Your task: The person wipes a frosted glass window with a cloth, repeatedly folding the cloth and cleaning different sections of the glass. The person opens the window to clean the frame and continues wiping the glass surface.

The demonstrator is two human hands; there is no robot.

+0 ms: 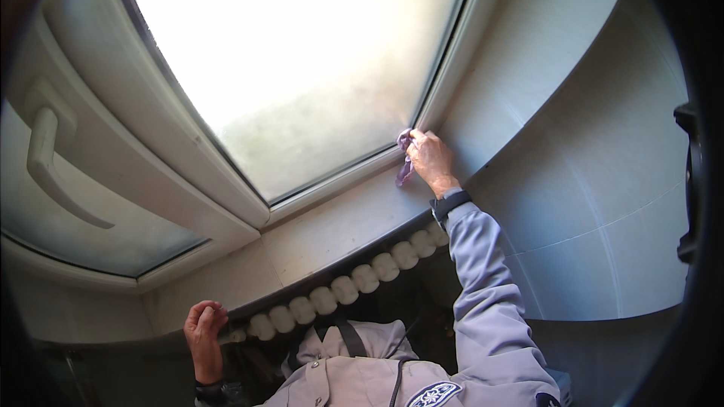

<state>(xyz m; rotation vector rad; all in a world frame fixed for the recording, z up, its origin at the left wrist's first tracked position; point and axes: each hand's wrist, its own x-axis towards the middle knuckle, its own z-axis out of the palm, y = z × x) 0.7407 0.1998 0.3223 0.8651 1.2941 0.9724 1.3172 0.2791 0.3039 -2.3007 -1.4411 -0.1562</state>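
My right hand (431,159) grips a crumpled purple cloth (404,174). It presses the cloth into the lower right corner of a frosted window pane (317,85), where the glass meets the white window frame (339,176). Part of the cloth hangs down over the window sill (350,220). My left hand (205,330) is by the front edge of the sill, at the lower left. Its fingers are curled in, and nothing shows between them.
Below the sill runs a white ribbed radiator (345,289), close in front of my body. At the left, a second window sash bears a white handle (48,164) that juts out. A tiled wall (571,203) stands on the right, beside the angled window reveal (526,68).
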